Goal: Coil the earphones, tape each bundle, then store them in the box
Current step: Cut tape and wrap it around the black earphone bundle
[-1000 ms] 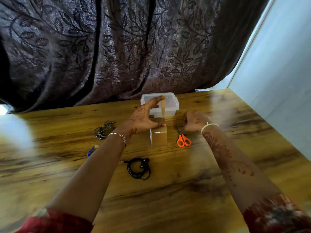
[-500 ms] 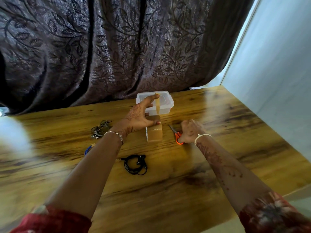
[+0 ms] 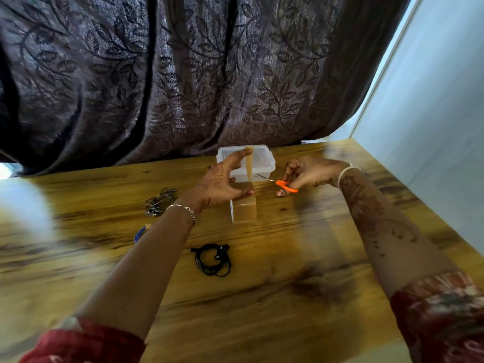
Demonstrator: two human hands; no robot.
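A brown tape roll (image 3: 244, 210) stands on edge on the wooden table. My left hand (image 3: 220, 182) rests on top of the roll and holds a strip of tape (image 3: 249, 165) pulled straight up from it. My right hand (image 3: 306, 174) grips orange-handled scissors (image 3: 284, 185), lifted off the table, blades pointing left toward the strip. A coiled black earphone (image 3: 212, 260) lies near me. A grey earphone bundle (image 3: 159, 201) and a blue earphone (image 3: 139, 233), partly hidden by my left forearm, lie to the left. The clear plastic box (image 3: 264, 161) with its lid on sits behind the tape.
A dark leaf-patterned curtain (image 3: 183, 74) hangs right behind the table's far edge. A pale wall (image 3: 432, 113) runs along the table's right side. The wooden table (image 3: 288, 284) stretches toward me.
My right hand has picked the scissors up off the table and raised them toward the tape strip. My left hand still holds the strip above the roll.
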